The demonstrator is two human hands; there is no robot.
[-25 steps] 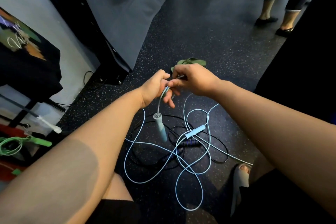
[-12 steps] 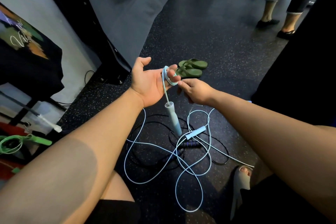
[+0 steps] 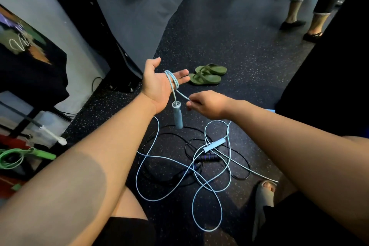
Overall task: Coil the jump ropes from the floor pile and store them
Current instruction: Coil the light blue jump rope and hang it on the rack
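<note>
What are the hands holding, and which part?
The right hand pinches the blue jump rope by its cord; loops hang round the open left hand.

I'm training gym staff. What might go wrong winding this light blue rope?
The light blue jump rope crosses the thin black jump rope on the floor, so pulling with the right hand may drag both into a knot. The loops sit over the straight fingers of the left hand and might slip off under the dangling light blue handle.

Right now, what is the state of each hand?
Left hand: open, palm up, thin light blue jump rope cord looped round its fingers.
Right hand: pinches that same cord.
</note>
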